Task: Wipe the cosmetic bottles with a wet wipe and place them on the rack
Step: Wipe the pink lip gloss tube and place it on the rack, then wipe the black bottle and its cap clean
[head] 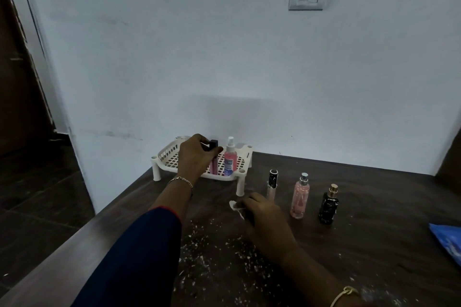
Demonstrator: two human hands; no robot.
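Pink dark-capped tube (213,166) upright on white plastic rack (167,155), my outstretched left hand (195,156) clamped round it; right hand (267,220) fingers pinch white wipe (233,205).

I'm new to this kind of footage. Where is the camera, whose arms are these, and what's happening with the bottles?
No machine here: a camera worn on a person's head looks down at their own hands. The left hand grips a slim dark-capped tube in the white rack, beside a pink spray bottle. The right hand holds a wet wipe over the dark table. Waiting on the table stand a black-capped vial, a tall pink bottle and a black gold-capped bottle; a blue packet lies at its right edge.
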